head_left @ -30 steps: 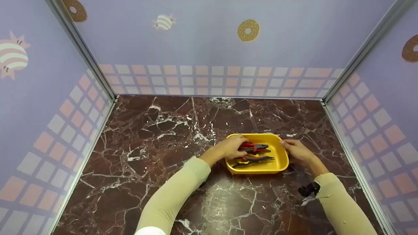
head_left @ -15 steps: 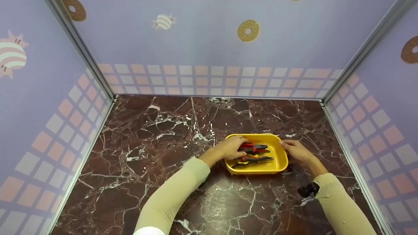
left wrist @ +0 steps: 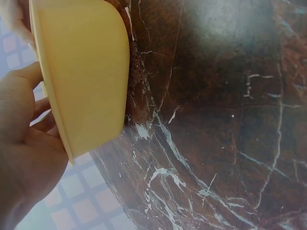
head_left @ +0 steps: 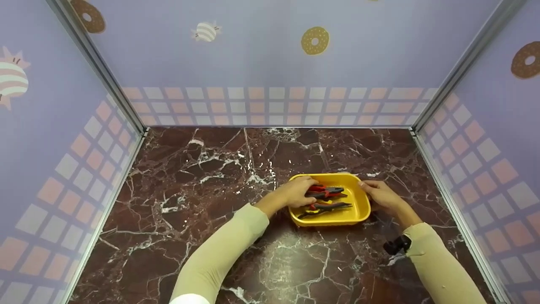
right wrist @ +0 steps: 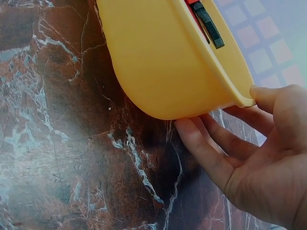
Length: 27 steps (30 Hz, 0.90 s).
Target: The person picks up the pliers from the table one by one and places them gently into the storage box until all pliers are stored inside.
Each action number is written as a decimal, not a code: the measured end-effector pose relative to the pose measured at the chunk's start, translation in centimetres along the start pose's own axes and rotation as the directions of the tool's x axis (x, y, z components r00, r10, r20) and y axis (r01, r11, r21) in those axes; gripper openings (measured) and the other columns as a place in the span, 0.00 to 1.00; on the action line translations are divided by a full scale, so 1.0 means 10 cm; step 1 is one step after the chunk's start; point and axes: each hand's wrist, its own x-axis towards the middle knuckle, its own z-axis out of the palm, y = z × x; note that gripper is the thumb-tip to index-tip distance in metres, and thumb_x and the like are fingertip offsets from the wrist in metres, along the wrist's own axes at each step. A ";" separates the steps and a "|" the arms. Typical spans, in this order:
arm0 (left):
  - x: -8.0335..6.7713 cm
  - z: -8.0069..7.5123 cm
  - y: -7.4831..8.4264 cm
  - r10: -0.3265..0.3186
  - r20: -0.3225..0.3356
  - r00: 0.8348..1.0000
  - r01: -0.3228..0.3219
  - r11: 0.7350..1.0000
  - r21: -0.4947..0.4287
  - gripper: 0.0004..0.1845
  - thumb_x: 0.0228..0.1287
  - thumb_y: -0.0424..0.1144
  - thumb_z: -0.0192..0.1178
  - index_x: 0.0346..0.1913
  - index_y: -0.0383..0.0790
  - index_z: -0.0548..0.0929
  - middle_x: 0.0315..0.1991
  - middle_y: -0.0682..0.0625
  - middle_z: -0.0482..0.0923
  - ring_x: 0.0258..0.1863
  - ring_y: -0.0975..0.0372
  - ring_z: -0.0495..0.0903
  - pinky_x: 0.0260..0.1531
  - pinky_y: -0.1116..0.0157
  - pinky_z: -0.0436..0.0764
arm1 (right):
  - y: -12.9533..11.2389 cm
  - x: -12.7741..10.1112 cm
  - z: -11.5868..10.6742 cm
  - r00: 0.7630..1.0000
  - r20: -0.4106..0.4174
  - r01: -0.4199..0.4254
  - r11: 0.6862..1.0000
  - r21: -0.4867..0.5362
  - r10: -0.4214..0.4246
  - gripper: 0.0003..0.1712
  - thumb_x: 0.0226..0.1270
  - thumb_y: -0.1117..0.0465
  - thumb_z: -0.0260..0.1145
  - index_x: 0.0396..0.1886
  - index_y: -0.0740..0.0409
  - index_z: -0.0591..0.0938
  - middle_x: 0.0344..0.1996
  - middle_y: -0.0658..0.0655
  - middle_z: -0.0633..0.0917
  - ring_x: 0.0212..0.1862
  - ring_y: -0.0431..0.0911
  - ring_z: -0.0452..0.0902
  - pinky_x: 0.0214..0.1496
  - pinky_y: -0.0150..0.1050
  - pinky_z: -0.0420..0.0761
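A yellow plastic tub (head_left: pixel 356 185) stands on the marble-patterned surface, right of centre in the head view. Inside it lie several pliers, among them a red-and-black pair (head_left: pixel 327 192) and, nearer the front, a red-and-yellow-handled pair (head_left: pixel 331 206). My left hand (head_left: pixel 294 193) reaches over the left rim, thumb and fingers on either side of the handles of the red-and-black pliers; the palm hides those handles. At the opposite end, my right hand (right wrist: pixel 254 139) pinches the tub, its thumb at the rim and its fingers against the outer wall and underside.
Patterned lilac panels (head_left: pixel 261 55) with metal corner posts enclose the dark marble surface (head_left: pixel 202 169) at the back and both sides. A small black device (head_left: pixel 397 245) is on the right sleeve's cuff.
The head view has shifted slightly. Both hands, the tub and the pliers keep their places relative to one another.
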 end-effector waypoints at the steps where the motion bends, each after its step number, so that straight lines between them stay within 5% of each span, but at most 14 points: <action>1: -0.01 0.00 0.00 0.000 0.000 1.000 0.000 1.000 -0.003 0.32 0.75 0.48 0.64 0.76 0.39 0.74 0.70 0.44 0.75 0.69 0.54 0.75 0.72 0.62 0.71 | 0.00 0.00 0.00 1.000 -0.003 -0.001 1.000 -0.004 0.001 0.34 0.87 0.49 0.54 0.78 0.70 0.68 0.54 0.71 0.83 0.46 0.51 0.87 0.45 0.52 0.90; 8: -0.02 -0.03 -0.06 -0.011 -0.031 0.999 0.010 1.000 -0.022 0.33 0.75 0.48 0.65 0.76 0.38 0.73 0.71 0.43 0.73 0.70 0.53 0.73 0.73 0.61 0.69 | -0.06 0.05 0.00 1.000 -0.006 -0.001 1.000 -0.022 0.001 0.34 0.87 0.49 0.54 0.79 0.70 0.67 0.57 0.70 0.83 0.48 0.51 0.86 0.47 0.53 0.90; 17: -0.11 -0.11 -0.10 0.029 -0.053 0.998 -0.031 0.999 -0.025 0.32 0.73 0.45 0.66 0.74 0.35 0.74 0.67 0.41 0.74 0.67 0.52 0.75 0.72 0.60 0.71 | -0.09 0.03 0.02 0.999 -0.034 0.010 0.997 -0.080 -0.013 0.30 0.87 0.51 0.54 0.72 0.71 0.73 0.43 0.60 0.83 0.42 0.46 0.84 0.42 0.45 0.90; 23: -0.19 -0.26 -0.11 0.030 -0.061 0.998 -0.032 0.999 -0.032 0.34 0.72 0.47 0.68 0.75 0.37 0.74 0.67 0.43 0.75 0.65 0.53 0.77 0.70 0.59 0.74 | -0.18 0.04 0.01 0.997 -0.012 0.068 0.989 -0.128 -0.070 0.27 0.89 0.57 0.50 0.70 0.76 0.73 0.50 0.70 0.84 0.45 0.50 0.85 0.43 0.42 0.89; 27: -0.26 -0.38 -0.12 0.021 -0.052 0.998 -0.023 0.999 -0.023 0.35 0.72 0.49 0.69 0.76 0.39 0.73 0.68 0.45 0.74 0.62 0.54 0.78 0.67 0.58 0.76 | -0.24 0.06 0.03 0.990 -0.020 0.131 0.951 -0.280 -0.142 0.25 0.88 0.60 0.50 0.67 0.78 0.74 0.52 0.73 0.83 0.48 0.54 0.83 0.46 0.39 0.85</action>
